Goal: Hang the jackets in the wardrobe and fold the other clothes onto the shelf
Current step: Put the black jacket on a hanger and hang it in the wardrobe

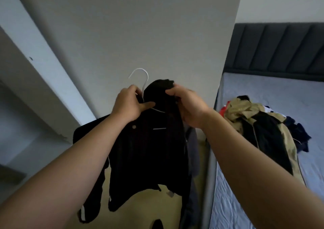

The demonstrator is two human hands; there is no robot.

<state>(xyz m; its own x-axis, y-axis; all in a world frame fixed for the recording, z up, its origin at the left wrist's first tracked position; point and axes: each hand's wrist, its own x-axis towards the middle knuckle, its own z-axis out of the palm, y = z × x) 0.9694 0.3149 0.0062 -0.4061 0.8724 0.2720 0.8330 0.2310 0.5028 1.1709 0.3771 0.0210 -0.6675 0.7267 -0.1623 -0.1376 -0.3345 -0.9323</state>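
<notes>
The black jacket (pixel 149 150) hangs upright before me, collar up, hem floorward, on a white hanger (pixel 142 77) whose hook opens leftward. My left hand (pixel 129 104) pinches the hanger's neck and my right hand (pixel 187 104) clutches the bunched collar. I judge I'm seating it; next the collar wants settling. More clothes (pixel 259 123) are heaped on the bed (pixel 289 92).

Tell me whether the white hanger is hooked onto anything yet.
Not hooked. The hook of the white hanger stands free against the grey panel; the left hand holds its neck, the right hand grips the black jacket.
</notes>
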